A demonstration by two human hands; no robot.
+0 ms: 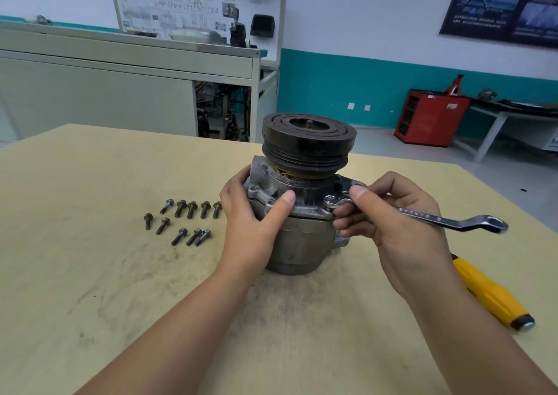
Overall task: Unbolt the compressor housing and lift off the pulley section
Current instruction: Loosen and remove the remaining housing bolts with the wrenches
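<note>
While compressor (302,243) is standing upright mid-table (90,274), pulley (308,144) sitting on top, my left hand (253,213) is gripping its flange, thumb pressing rim. My right hand (392,213) is pinching wrench (437,218), ring end sitting on flange bolt (330,199). Ten loose bolts (187,219) lying left of compressor; yellow-handled screwdriver (489,295) lying right, beside my forearm.

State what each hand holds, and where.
Left hand grips the compressor housing at its flange; right hand holds the wrench by the shank, near the end seated on a bolt.
</note>
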